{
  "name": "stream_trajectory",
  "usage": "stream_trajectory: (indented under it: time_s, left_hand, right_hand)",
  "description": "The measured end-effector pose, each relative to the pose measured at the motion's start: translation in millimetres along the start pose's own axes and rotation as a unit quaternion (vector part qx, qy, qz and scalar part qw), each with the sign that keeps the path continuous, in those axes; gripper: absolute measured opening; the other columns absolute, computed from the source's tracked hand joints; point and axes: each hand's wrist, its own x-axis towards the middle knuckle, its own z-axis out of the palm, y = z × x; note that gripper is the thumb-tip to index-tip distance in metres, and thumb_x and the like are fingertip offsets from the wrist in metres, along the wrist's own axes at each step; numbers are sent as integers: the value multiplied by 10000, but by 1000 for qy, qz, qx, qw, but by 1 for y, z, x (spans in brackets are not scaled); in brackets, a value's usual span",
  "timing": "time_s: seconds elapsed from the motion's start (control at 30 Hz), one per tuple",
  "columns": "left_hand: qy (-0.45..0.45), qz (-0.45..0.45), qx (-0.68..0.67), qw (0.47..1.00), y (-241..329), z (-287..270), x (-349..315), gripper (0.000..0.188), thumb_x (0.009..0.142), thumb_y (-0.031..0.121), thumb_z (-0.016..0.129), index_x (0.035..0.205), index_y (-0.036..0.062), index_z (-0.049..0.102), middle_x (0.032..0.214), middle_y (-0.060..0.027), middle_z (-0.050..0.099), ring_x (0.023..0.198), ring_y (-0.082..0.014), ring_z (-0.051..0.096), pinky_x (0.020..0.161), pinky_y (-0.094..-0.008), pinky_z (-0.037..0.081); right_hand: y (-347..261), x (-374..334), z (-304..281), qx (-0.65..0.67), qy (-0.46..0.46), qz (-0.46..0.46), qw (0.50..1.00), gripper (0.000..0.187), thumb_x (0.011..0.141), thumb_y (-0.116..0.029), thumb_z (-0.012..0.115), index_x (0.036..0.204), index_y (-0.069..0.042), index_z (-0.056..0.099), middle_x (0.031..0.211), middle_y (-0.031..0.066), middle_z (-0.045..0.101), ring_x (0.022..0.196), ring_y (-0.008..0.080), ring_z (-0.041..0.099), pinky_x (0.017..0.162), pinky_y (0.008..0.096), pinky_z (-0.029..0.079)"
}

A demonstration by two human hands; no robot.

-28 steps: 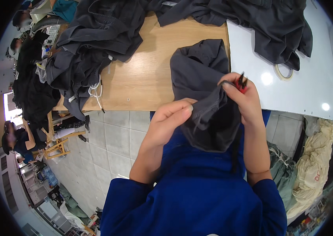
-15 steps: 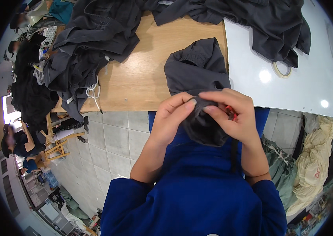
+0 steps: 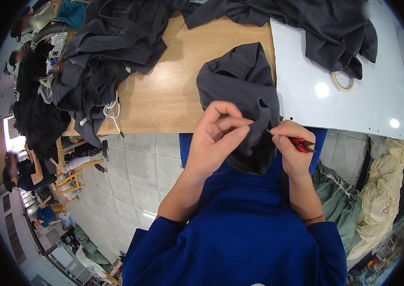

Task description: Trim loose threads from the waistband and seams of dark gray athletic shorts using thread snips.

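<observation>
A dark grey garment [image 3: 238,90] with a gathered elastic opening lies at the table's front edge, its near end hanging over my lap. My left hand [image 3: 217,138] pinches a fold of it between thumb and fingertips, beside a stitched seam. Just right of that seam, the thumb and forefinger of my right hand [image 3: 293,148] are pressed together near the cloth; what lies between them is too small to make out. Tucked in the same hand are red-handled thread snips [image 3: 302,145], their dark tips pointing right, away from the garment.
Dark garments [image 3: 111,43] are heaped at the left, with white cords [image 3: 111,112] hanging down. More dark cloth [image 3: 331,38] covers the far right, beside a tape roll [image 3: 342,82] on the white tabletop [image 3: 316,109]. Cream fabric [image 3: 378,190] is piled at right. Other people are at far left.
My hands have moved apart; the right went rightward off the cloth, and the snips in it now show more. The seam on the fold has come into view. A person at lower left has shifted.
</observation>
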Motion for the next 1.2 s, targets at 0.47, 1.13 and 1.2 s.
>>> stream_trajectory:
  time_s: [0.47,1.13,1.2]
  left_hand:
    - [-20,43,75,996,-3,0,5,927,842,-65,599,1491,125,-35,891,-56,647,731,-33,530,700,-168,427]
    - [-8,108,110,988,-10,5,4,892,843,-57,591,1479,53,-24,922,-103,662,800,-77,584,769,-203,457]
    - [-12,118,122,985,-10,6,3,883,842,-54,592,1477,39,-15,911,-100,662,796,-78,583,763,-203,459]
  right_hand:
    - [-20,12,-13,-205,-194,-165,945,457,623,-270,840,974,-51,648,558,-25,487,478,113,422,453,256,313]
    - [-22,4,0,-416,43,-171,892,357,614,-114,805,935,-51,664,813,72,620,620,193,565,541,272,427]
    - [-22,4,0,-416,47,-169,893,360,613,-118,806,938,-52,664,815,74,620,621,196,565,542,272,428]
